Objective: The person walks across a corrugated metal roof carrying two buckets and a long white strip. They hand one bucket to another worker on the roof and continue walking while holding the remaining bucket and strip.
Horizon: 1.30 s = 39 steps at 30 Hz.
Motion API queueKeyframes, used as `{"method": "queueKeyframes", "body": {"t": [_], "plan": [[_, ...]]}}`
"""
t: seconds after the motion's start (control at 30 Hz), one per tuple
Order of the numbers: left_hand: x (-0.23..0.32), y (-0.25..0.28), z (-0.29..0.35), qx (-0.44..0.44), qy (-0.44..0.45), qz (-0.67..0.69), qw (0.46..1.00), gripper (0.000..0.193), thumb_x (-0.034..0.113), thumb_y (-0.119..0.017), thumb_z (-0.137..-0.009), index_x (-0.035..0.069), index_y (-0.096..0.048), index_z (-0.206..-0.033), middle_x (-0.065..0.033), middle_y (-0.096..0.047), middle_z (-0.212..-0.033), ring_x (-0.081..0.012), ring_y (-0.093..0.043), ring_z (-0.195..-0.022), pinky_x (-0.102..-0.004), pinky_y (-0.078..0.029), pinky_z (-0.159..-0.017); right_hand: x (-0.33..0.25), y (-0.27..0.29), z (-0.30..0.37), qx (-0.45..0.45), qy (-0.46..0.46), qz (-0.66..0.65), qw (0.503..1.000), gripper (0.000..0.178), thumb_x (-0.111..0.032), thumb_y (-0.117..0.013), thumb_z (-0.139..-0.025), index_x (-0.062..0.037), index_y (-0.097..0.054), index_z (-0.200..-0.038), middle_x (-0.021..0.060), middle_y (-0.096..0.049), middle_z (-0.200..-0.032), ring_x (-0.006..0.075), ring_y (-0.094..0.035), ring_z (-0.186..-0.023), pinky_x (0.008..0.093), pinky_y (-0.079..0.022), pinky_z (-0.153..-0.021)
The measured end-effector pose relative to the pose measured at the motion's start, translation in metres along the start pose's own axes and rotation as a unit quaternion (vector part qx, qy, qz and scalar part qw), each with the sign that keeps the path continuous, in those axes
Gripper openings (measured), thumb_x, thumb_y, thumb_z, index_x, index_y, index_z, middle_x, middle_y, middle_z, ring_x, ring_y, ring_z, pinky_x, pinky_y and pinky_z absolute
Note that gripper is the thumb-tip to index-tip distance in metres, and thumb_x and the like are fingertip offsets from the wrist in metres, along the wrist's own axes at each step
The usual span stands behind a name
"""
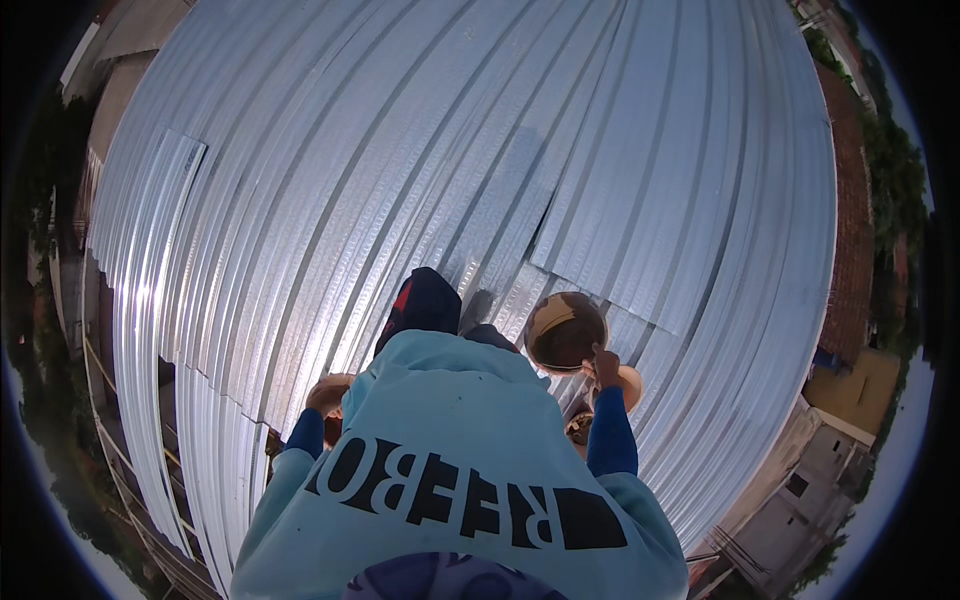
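Note:
My right hand, in a blue sleeve, grips the near rim of a round brown bowl with a shiny rim, tilted so that its dark inside shows. Right beside this hand is a smaller orange-tan round vessel, partly hidden by the wrist. Under the forearm, another small round brown thing shows only in part. At the left edge of my body, my left hand is curled against a brownish, rounded thing; my pale blue sweatshirt hides most of it, so its kind is unclear.
Beneath me spreads a ribbed silver metal roof with overlapping sheet edges. A dark, red-marked shape sticks out past my sweatshirt. Beyond the roof's right edge lie a tiled roof and a grey building; trees stand on both sides.

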<state>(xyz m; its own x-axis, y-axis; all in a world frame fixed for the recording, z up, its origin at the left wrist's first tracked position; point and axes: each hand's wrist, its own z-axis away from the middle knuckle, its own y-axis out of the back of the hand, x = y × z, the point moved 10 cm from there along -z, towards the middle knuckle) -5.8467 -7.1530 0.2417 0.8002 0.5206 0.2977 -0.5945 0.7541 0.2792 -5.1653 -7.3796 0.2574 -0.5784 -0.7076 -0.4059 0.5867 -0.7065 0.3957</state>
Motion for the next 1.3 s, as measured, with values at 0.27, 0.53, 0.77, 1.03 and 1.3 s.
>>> {"method": "queueKeyframes", "body": {"t": [0.27, 0.53, 0.77, 1.03, 1.3], "plan": [[0.177, 0.051, -0.065, -0.137, 0.079, -0.010, 0.987, 0.028, 0.029, -0.064, -0.081, 0.002, -0.065, -0.088, -0.0145, -0.066, -0.079, -0.0243, -0.065, -0.067, -0.0397, -0.054, -0.064, -0.290, -0.078, -0.107, -0.056, 0.198, 0.019, 0.979, 0.042, -0.040, -0.061, -0.089, 0.0012, -0.064, -0.093, 0.0106, -0.067, -0.086, 0.0234, -0.067, -0.081, 0.0367, -0.054, -0.070], [0.390, 0.226, -0.253, 0.019, 0.026, 0.161, 0.986, 0.030, 0.026, -0.064, -0.085, 0.001, -0.069, -0.101, -0.0172, -0.069, -0.084, -0.0274, -0.067, -0.068, -0.0380, -0.054, -0.058, -0.384, -0.131, -0.141, 0.013, 0.046, -0.028, 0.998, 0.034, -0.033, -0.062, -0.090, -0.0006, -0.059, -0.081, 0.0111, -0.060, -0.063, 0.0188, -0.060, -0.048, 0.0260, -0.047, -0.038], [0.690, 0.387, -0.339, 0.252, -0.313, -0.204, 0.893, 0.024, 0.010, -0.051, -0.082, 0.010, -0.072, -0.094, -0.0142, -0.070, -0.092, -0.0279, -0.068, -0.084, -0.0394, -0.053, -0.075, -0.412, -0.152, -0.173, -0.026, -0.047, 0.032, 0.998, 0.037, -0.032, -0.062, -0.089, 0.0015, -0.056, -0.074, 0.0114, -0.054, -0.059, 0.0238, -0.061, -0.049, 0.0328, -0.051, -0.039], [0.932, 0.430, -0.367, 0.303, -0.364, -0.252, 0.844, 0.021, 0.015, -0.052, -0.085, 0.007, -0.071, -0.092, -0.0148, -0.069, -0.097, -0.0347, -0.066, -0.088, -0.0420, -0.053, -0.078, -0.572, -0.223, -0.230, -0.035, -0.077, 0.035, 0.996, 0.036, -0.031, -0.063, -0.088, 0.0029, -0.055, -0.080, 0.0118, -0.051, -0.059, 0.0266, -0.062, -0.055, 0.0351, -0.051, -0.039], [0.965, 0.372, -0.485, -0.006, -0.208, -0.292, 0.934, 0.021, 0.022, -0.063, -0.081, 0.004, -0.071, -0.089, -0.0132, -0.069, -0.083, -0.0265, -0.067, -0.070, -0.0386, -0.054, -0.064, -0.894, -0.295, -0.373, -0.010, 0.018, 0.043, 0.999, 0.035, -0.029, -0.064, -0.086, 0.0041, -0.058, -0.079, 0.0115, -0.060, -0.065, 0.0209, -0.063, -0.051, 0.0293, -0.049, -0.038]]}}
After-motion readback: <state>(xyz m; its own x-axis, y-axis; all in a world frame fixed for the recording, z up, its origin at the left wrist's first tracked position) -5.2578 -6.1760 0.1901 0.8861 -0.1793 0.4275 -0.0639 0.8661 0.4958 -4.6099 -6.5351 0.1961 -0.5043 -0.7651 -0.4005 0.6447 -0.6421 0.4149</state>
